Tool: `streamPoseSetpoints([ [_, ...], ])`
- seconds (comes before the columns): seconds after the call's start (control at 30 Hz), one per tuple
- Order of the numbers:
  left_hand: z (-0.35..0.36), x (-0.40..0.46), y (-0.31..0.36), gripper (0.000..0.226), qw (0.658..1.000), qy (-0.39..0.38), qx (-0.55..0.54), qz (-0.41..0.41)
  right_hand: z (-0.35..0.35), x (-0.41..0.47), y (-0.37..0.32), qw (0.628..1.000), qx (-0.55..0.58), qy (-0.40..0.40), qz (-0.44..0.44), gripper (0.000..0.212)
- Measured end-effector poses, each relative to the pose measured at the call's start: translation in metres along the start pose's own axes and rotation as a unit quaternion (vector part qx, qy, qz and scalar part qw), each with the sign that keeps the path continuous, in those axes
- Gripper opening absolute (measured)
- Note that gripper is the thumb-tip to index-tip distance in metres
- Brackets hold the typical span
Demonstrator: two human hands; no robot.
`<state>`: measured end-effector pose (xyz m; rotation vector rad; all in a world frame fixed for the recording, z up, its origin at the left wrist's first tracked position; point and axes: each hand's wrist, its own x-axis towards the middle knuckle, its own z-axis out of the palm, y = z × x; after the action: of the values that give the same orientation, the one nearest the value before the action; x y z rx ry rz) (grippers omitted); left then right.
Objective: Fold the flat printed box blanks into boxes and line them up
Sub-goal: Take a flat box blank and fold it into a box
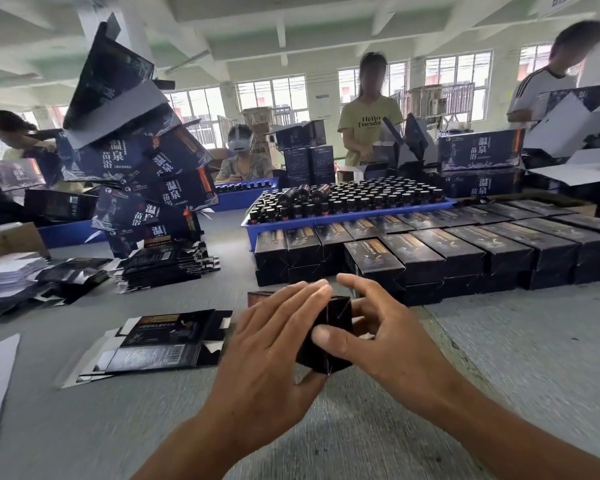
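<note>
Rows of finished boxes [440, 252] right of centre, blue tray of bottles [347, 216] behind, flat blanks [160, 344] lower left, dark box [329, 336] at lower centre, end-on, long axis receding, left hand [271, 348] flat against it, right hand [381, 336] grasping it.

Both hands close together; left hand [274, 337] fingers extended; right hand [378, 334] curled, thumb forward

Flat blanks [160, 344] lower left on tabletop [499, 358], folded boxes [430, 252] in rows right of centre, bottle tray [347, 216] behind them, leaning box stack [142, 168] upper left.
</note>
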<state>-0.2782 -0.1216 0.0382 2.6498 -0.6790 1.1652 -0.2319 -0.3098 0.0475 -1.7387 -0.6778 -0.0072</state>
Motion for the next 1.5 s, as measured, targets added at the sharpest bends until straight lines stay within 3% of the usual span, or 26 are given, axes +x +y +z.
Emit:
streamPoseSetpoints([
  [0.13,0.005,0.000,-0.001,0.083,1.000,-0.001,-0.001,0.001,0.003,0.004,0.001,0.997,0.048,0.058,0.013,0.059],
  [0.27,0.000,0.000,-0.007,0.068,0.987,0.073,-0.048,-0.137,-0.011,0.012,0.009,0.989,0.108,0.073,0.074,0.057],
  [0.33,-0.003,0.001,-0.007,0.060,0.952,0.086,-0.161,-0.248,-0.013,0.014,0.012,0.987,0.118,0.047,0.095,0.052],
  [0.43,-0.002,0.005,-0.006,0.060,0.848,0.068,-0.377,-0.366,-0.010,0.013,0.015,0.987,0.106,-0.008,0.117,0.051],
  [0.47,-0.003,0.006,-0.007,0.059,0.820,0.061,-0.422,-0.382,-0.008,0.012,0.014,0.989,0.085,-0.033,0.119,0.051],
  [0.53,-0.004,0.008,-0.008,0.049,0.798,0.053,-0.467,-0.377,-0.005,0.009,0.013,0.989,0.032,-0.082,0.115,0.050],
  [0.63,-0.006,0.006,-0.010,0.054,0.803,0.045,-0.477,-0.355,-0.003,0.007,0.011,0.992,0.034,-0.080,0.097,0.042],
  [0.77,-0.004,0.001,-0.005,0.059,0.822,0.014,-0.469,-0.321,-0.009,0.010,0.007,0.997,0.058,0.038,0.029,0.040],
  [0.83,-0.001,-0.001,-0.002,0.065,0.828,0.008,-0.469,-0.306,-0.011,0.010,0.006,0.996,0.071,0.060,-0.011,0.034],
  [1.07,-0.004,0.000,0.000,0.055,0.854,0.010,-0.446,-0.267,-0.009,0.006,0.002,0.996,0.015,0.039,-0.074,0.047],
  [1.27,-0.006,0.001,-0.002,0.038,0.848,0.009,-0.453,-0.275,-0.010,0.006,-0.002,0.996,-0.026,0.025,-0.076,0.038],
  [1.5,-0.006,0.004,0.000,0.019,0.860,0.062,-0.430,-0.267,-0.009,0.003,-0.008,0.992,-0.009,0.043,-0.116,0.030],
])
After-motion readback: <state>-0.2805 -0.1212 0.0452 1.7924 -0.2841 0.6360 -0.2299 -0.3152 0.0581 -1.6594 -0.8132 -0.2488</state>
